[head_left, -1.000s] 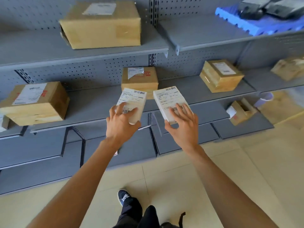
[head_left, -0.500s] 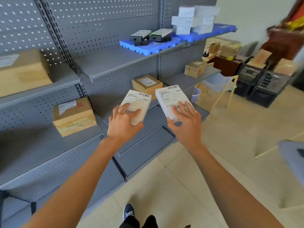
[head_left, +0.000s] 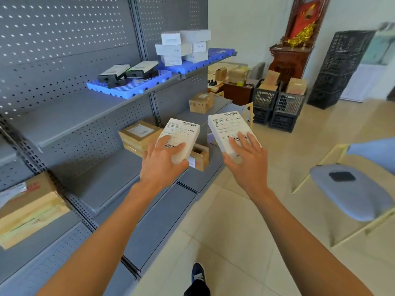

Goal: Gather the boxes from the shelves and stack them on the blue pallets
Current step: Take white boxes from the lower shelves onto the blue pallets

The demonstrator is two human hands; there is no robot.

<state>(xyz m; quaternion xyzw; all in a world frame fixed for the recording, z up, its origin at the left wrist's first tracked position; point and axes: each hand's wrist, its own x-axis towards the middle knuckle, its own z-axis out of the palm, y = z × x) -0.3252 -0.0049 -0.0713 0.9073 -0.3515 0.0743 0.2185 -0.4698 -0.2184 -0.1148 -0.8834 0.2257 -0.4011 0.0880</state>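
Observation:
My left hand (head_left: 162, 163) grips a flat white box with a barcode label (head_left: 181, 133), held out in front of me. My right hand (head_left: 248, 161) grips a second white labelled box (head_left: 228, 127) beside it. Two blue pallets lie on the upper shelf: the nearer pallet (head_left: 128, 90) carries dark flat boxes (head_left: 128, 71), the farther pallet (head_left: 213, 58) carries a stack of white boxes (head_left: 181, 48). Brown cardboard boxes remain on the grey shelves: one box (head_left: 139, 135) behind my left hand, another (head_left: 201, 102) farther along, and a large one (head_left: 30, 208) at the lower left.
Grey perforated shelving (head_left: 64, 50) runs along the left. A small open carton (head_left: 199, 157) sits on the low shelf. A grey padded chair (head_left: 350, 191) stands at the right. Black crates (head_left: 277, 105) and a tall crate stack (head_left: 339, 67) stand at the back on the tiled floor.
The view has swung right along the shelving, bringing the blue pallets and the room's back into sight. Both hands keep the same hold on the white boxes.

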